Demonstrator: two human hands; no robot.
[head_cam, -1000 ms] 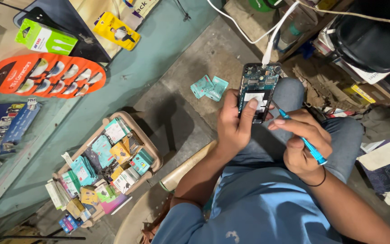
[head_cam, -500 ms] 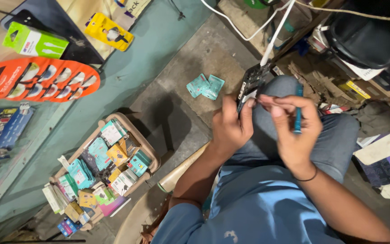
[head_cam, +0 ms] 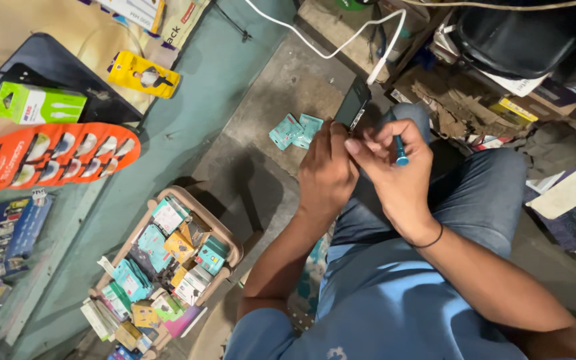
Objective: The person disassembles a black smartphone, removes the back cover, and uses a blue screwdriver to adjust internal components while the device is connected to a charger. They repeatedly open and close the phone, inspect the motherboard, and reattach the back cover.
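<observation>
Over the person's knee, both hands meet at a dark phone (head_cam: 353,103), seen nearly edge-on and tilted, top end toward the white cable (head_cam: 341,48).

Left hand (head_cam: 327,170): fingers curled round the phone's lower end, grip clamped on it. Thumb side faces the other hand.

Right hand (head_cam: 395,175): fingers folded together, grip closed round a thin blue tool (head_cam: 401,152). Only its blue shaft shows between the fingers; the tip is hidden. Fingertips of this hand touch the left hand's, just below the phone. Thin black band on the wrist.

Both hands sit above the blue-jeaned leg (head_cam: 475,200). Lap below covered by a light blue shirt.

Surroundings:
- Two small teal packets (head_cam: 295,128) on the concrete floor, just left of the phone.
- Tan basket (head_cam: 225,233) lower left, crammed with small coloured boxes, more spilling past its near end.
- Orange blister card (head_cam: 48,155), green box (head_cam: 38,103) and yellow packet (head_cam: 143,73) at upper left.
- Cluttered shelving and papers along the right edge.
</observation>
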